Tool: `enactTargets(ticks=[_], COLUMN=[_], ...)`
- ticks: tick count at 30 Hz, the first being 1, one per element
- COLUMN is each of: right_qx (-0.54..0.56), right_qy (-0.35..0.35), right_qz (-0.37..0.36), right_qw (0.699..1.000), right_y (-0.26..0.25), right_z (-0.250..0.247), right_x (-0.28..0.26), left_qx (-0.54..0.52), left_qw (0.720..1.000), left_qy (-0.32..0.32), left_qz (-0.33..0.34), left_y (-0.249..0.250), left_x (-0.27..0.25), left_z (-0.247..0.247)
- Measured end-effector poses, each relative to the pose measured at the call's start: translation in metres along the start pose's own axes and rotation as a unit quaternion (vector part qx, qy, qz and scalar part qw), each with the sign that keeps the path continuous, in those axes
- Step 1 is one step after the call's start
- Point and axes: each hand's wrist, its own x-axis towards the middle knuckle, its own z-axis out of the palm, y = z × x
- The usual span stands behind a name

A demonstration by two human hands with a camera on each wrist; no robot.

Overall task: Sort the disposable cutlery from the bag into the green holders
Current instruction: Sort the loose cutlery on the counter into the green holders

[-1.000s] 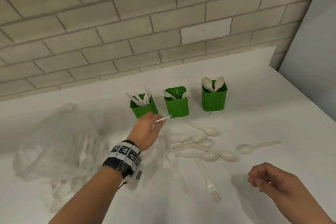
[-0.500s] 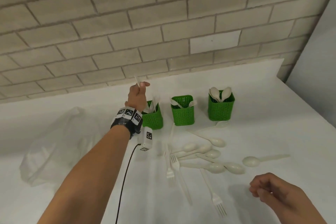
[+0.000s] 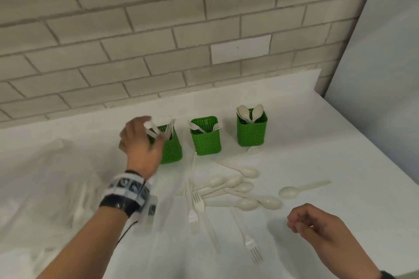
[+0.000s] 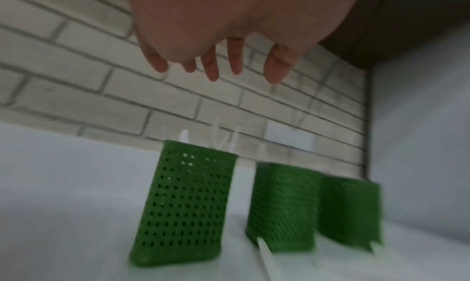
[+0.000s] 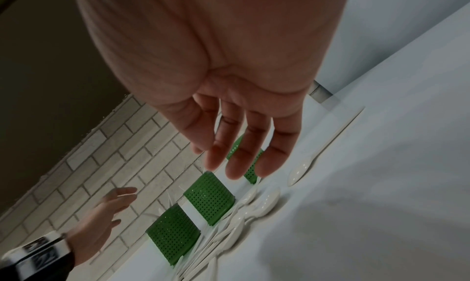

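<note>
Half a second ago the left hand (image 3: 140,142) pinched a knife above the left holder (image 3: 171,145); now its fingers (image 4: 212,68) hang spread and empty over it. Loose forks (image 3: 196,205) and spoons (image 3: 248,203) lie on the table (image 3: 317,142): light, stiff, slippery, best pinched mid-handle. Rightward, the right hand (image 3: 317,225) hovers loosely curled, holding nothing.
</note>
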Motion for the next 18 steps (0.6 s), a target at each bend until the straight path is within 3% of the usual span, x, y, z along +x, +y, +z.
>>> enactTargets(ticks=[2,3,5,8,10,12,18], right_qx=[-0.001,-0.005,-0.016,-0.025,-0.027,-0.035,-0.045], right_qy=[-0.01,-0.018,-0.03,-0.036,-0.036,-0.045,-0.072], right_qz=[0.003,0.002,-0.001,-0.01,-0.02,-0.025,-0.027], right_qw=[1.0,1.0,0.999,0.999,0.999,0.998,0.996], right_y=[0.001,0.002,0.002,-0.001,-0.003,-0.003,0.0], right_z=[0.005,0.007,0.012,0.017,0.018,0.018,0.019], right_x=[0.003,0.005,0.008,0.011,0.011,0.008,-0.004], left_qx=[0.058,0.085,0.122,0.144,0.156,0.184,0.335], left_qw=[0.991,0.983,0.97,0.958,0.943,0.925,0.844], left_qy=[-0.066,-0.112,-0.188,-0.245,-0.285,-0.303,-0.337], left_qz=[0.102,0.118,0.093,0.043,0.069,0.134,0.249], left_y=[0.008,0.009,0.012,0.0,-0.008,-0.012,-0.008], left_x=[-0.045,-0.069,-0.113,-0.149,-0.154,-0.153,-0.141], left_z=[0.0,0.004,0.015,0.029,0.032,0.032,0.019])
